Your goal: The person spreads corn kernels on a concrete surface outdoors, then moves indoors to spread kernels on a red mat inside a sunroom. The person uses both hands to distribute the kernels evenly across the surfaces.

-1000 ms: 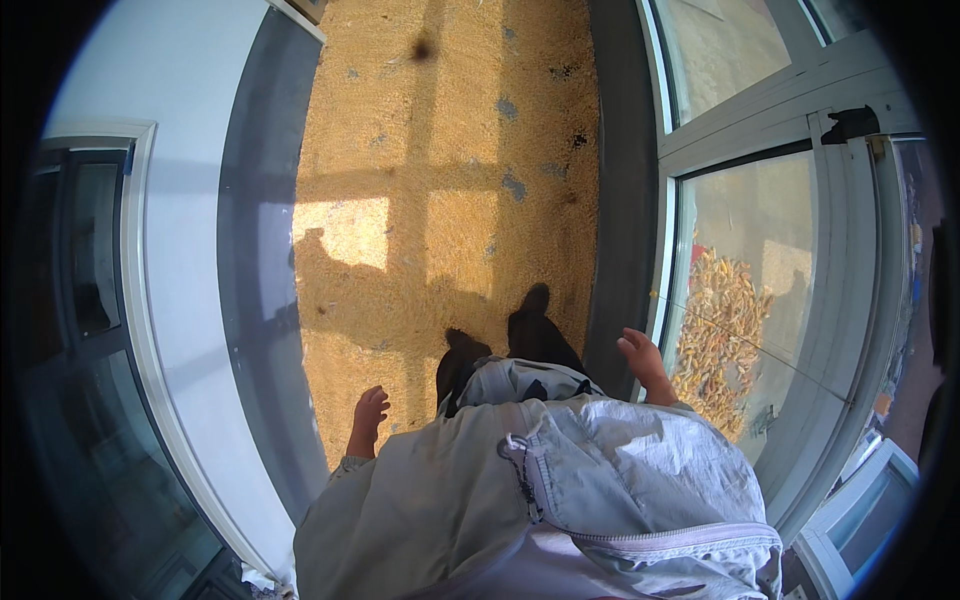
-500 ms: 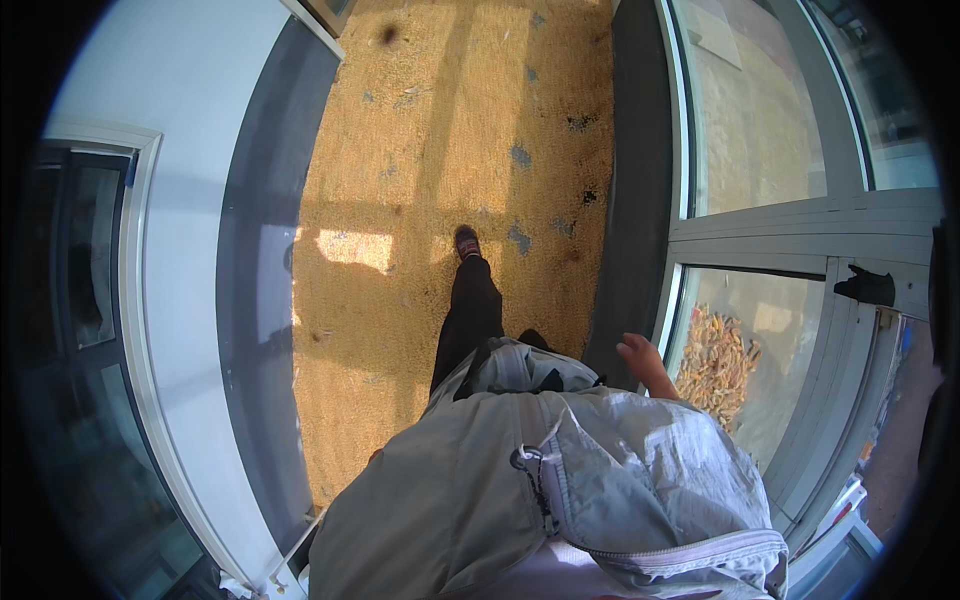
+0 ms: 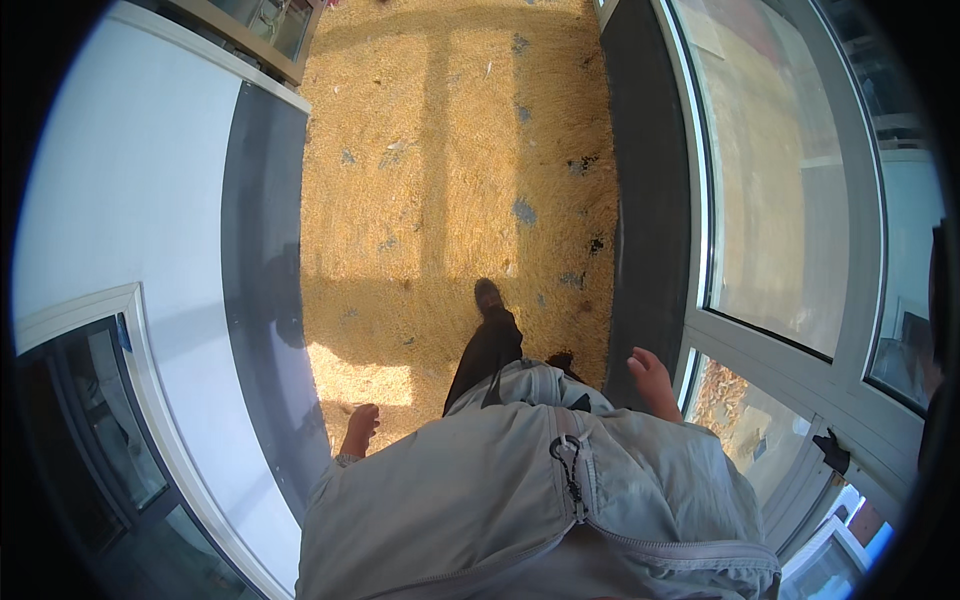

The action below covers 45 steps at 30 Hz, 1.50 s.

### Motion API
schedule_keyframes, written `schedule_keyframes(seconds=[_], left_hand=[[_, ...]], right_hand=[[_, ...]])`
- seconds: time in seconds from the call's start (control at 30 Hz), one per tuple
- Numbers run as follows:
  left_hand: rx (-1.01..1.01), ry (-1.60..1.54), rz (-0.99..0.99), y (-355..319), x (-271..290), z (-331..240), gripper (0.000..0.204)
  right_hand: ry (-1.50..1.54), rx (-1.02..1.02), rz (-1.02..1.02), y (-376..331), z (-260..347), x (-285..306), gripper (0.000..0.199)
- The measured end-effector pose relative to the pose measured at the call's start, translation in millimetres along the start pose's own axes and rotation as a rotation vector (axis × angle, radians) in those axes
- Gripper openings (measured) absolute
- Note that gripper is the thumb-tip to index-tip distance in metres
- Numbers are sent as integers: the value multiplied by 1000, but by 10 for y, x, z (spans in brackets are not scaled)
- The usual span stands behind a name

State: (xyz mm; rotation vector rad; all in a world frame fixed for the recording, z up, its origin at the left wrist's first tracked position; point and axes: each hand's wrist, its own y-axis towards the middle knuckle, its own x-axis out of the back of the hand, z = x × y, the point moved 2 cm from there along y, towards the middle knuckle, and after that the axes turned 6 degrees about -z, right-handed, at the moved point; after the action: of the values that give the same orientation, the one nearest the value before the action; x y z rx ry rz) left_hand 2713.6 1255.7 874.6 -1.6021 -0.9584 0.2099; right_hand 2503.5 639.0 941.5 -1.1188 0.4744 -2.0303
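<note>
Low on the left, my left hand hangs beside the grey jacket I wear. Its fingers are loosely bent and hold nothing that I can see. At the other side my right hand hangs near the dark lower wall, also with loosely bent fingers and nothing visible in it. Beneath me the floor bears a spread of yellow grain, seemingly corn kernels. One dark shoe is forward on the grain. My other foot shows only in part under the jacket.
Along the left runs a white wall with a dark lower band and a dark-paned door. On the right stand white-framed windows; corn cobs show through the lower glass. A wooden-framed glass panel stands far left.
I have moved forward along the grain, so the walls and window frames have shifted toward me. My left hand has come into view; my right hand still hangs at my side.
</note>
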Motion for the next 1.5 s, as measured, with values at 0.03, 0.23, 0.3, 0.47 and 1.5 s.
schedule_keyframes(seconds=[0.03,0.23,0.3,0.47,1.5], left_hand=[[-39,-40,-82,270,235,-260,15],[-468,94,-322,1424,1053,-2773,39],[-561,23,-327,1416,765,-3764,42],[-687,137,-152,1188,-38,-5069,45],[125,-403,-29,1211,-833,-3935,17]], right_hand=[[2,15,-22,-29,34,2,47],[-143,-123,-62,-5,-191,1,46],[-175,-204,-62,-26,-280,50,46],[-209,-138,-23,431,-283,71,45],[-319,164,113,4800,3908,1352,49]])
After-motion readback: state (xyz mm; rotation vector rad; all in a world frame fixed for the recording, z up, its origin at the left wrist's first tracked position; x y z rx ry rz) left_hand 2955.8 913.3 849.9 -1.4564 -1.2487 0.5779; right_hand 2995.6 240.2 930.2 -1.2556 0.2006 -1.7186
